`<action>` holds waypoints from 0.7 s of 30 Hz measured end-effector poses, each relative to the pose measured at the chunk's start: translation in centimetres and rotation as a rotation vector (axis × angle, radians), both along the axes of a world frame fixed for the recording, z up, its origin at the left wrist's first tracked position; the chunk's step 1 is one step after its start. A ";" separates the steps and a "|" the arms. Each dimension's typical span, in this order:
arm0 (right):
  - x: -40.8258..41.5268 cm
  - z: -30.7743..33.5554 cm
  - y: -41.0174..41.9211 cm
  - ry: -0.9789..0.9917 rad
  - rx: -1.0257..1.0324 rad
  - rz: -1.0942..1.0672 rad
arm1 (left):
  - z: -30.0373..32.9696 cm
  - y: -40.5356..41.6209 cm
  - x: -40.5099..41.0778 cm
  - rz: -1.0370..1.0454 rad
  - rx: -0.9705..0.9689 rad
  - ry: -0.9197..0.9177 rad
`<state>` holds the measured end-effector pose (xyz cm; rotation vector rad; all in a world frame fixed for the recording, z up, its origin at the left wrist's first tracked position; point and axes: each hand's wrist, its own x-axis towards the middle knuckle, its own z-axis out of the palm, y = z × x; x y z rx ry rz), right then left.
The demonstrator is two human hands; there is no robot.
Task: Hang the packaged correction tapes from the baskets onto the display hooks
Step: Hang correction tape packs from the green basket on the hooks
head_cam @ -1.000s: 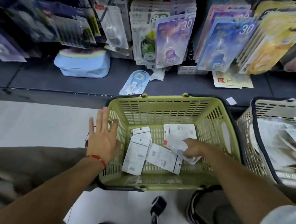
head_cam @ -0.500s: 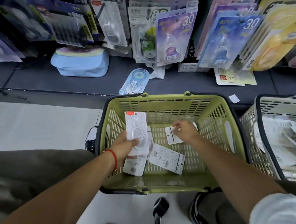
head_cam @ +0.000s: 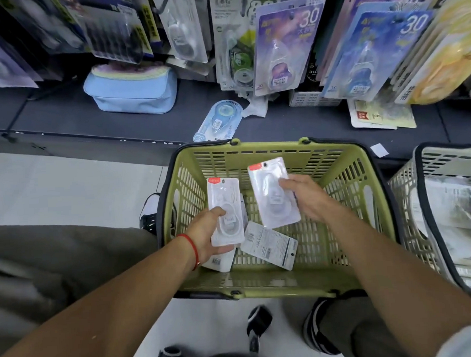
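- Green basket (head_cam: 346, 172): slotted plastic lattice, dark rim; landmark for all below.
- Left hand (head_cam: 204, 236): over the basket's left interior; thumb and fingers clamped on a left packet (head_cam: 225, 211), a flat glossy clear blister with a red top tab, held upright.
- Right hand (head_cam: 306, 196): over the basket's centre; fingers pinching a right packet (head_cam: 273, 192) of the same make, tilted, just beside the first.
- Loose packet (head_cam: 269, 244): white card back up, flat on the basket floor beneath both hands.
- White basket (head_cam: 411, 223): lattice, just right of the green one.

- A pale tiled floor (head_cam: 65, 187) is seen at the left.
- A dark grey base shelf (head_cam: 144, 123) is set against it.
- A light blue pouch (head_cam: 131, 93) is laid on the shelf.
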<state>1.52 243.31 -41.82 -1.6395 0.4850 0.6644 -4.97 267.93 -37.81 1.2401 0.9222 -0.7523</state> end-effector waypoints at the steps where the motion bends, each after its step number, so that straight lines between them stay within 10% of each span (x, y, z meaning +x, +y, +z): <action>1: -0.1 0.5 1.2 0.030 0.145 0.015 | 0.2 -0.1 0.0 -0.013 -0.061 -0.025; 7: -1.6 -1.2 5.8 -0.167 -0.064 0.054 | 0.8 0.0 -0.3 -0.030 -0.170 -0.164; 11: -3.5 -4.4 5.1 0.016 -0.538 0.561 | 1.0 1.6 -0.6 -0.033 -0.161 -0.125; 21: -4.8 -2.1 2.5 0.219 -0.456 0.458 | 3.5 2.9 0.2 -0.175 -0.050 -0.097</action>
